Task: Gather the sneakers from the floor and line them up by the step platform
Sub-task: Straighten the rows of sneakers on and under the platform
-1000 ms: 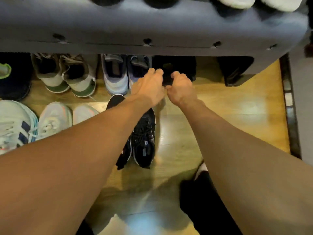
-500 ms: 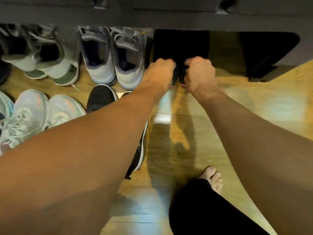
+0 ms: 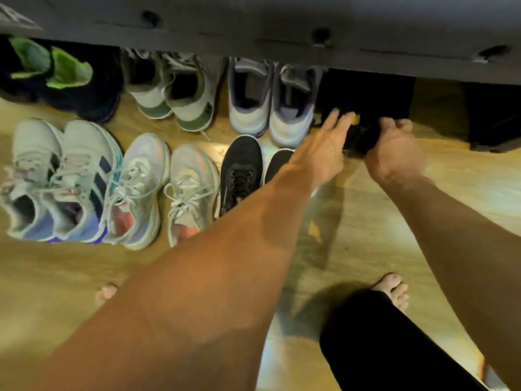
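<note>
Two hands work one dark sneaker (image 3: 363, 138) at the front edge of the step platform (image 3: 253, 26). Our right hand (image 3: 394, 155) curls over its near end and grips it. Our left hand (image 3: 324, 145) has straight fingers laid along its left side, contact likely but we cannot tell for sure. Hands close together, shoe between them. We judge the two-sided hold is for squaring it up, toe under the platform, heel out, to match the row. Just left of the left hand sits the lavender pair (image 3: 290, 119), then the grey-green pair (image 3: 191, 108), then the black-and-green pair (image 3: 56, 74) far left, all toe-in under the platform edge so the heels make one line. Nearer us than that row, left of the left forearm: black pair (image 3: 242, 170), coral pair (image 3: 141, 187), striped pair (image 3: 56, 179), side by side on the floor (image 3: 366, 221), likely a second rank since the platform front is mostly taken. Past the right hand it is too dark to name anything.
</note>
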### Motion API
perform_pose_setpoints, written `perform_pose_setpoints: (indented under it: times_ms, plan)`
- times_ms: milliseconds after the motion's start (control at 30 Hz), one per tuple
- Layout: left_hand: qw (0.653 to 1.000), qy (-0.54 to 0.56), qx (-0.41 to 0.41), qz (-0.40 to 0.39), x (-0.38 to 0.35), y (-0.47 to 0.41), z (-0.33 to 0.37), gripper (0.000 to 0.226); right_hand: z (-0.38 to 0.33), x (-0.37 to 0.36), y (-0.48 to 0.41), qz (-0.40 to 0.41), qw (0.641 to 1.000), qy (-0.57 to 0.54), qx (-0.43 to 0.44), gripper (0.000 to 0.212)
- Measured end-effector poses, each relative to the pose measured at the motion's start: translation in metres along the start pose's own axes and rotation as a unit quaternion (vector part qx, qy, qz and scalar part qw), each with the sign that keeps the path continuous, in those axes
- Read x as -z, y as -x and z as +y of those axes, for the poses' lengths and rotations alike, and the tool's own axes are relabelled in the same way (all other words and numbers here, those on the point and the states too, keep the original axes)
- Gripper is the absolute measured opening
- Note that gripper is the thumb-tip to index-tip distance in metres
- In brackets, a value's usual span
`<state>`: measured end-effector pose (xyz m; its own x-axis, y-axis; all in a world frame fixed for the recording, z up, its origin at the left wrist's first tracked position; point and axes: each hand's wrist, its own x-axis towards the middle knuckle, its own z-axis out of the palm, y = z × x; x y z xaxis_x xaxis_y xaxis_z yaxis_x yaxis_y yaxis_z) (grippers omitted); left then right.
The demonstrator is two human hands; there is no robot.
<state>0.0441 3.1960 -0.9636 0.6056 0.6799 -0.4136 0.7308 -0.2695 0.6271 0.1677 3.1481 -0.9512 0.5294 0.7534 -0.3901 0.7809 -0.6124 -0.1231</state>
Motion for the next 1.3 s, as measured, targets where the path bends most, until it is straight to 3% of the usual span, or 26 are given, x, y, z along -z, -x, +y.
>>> perform_pose_setpoints:
  times_ms: [133, 300, 567, 800, 967, 1133, 1300]
  plan:
    - [0.996, 0.054, 0.039, 0.057, 0.032, 0.064, -0.03, 0.06, -0.054, 0.009, 0.046, 0.018, 0.999, -0.026, 0.028, 0.044]
    - [0.978, 0.05, 0.144, 0.142, 0.11, 0.17, -0.122, 0.053, -0.206, 0.0, 0.139, -0.042, 0.987, -0.082, 0.135, 0.046]
    - [0.971, -0.019, 0.221, 0.095, 0.2, 0.266, -0.244, 0.05, -0.376, -0.041, 0.234, -0.131, 0.973, -0.105, 0.161, 0.047]
    - [0.938, 0.012, 0.342, 0.053, 0.2, 0.314, -0.334, 0.05, -0.419, -0.099, 0.281, -0.216, 0.958, -0.03, 0.188, 0.046]
    - [0.939, -0.003, 0.343, 0.025, 0.162, 0.327, -0.381, 0.041, -0.42, -0.168, 0.29, -0.257, 0.946, 0.002, 0.197, 0.054]
    - [0.964, -0.05, 0.256, 0.055, 0.142, 0.332, -0.416, 0.031, -0.425, -0.212, 0.282, -0.198, 0.959, 0.003, 0.203, 0.046]
    - [0.957, -0.123, 0.24, 0.108, 0.146, 0.351, -0.438, 0.024, -0.439, -0.216, 0.292, -0.133, 0.971, -0.045, 0.196, 0.037]
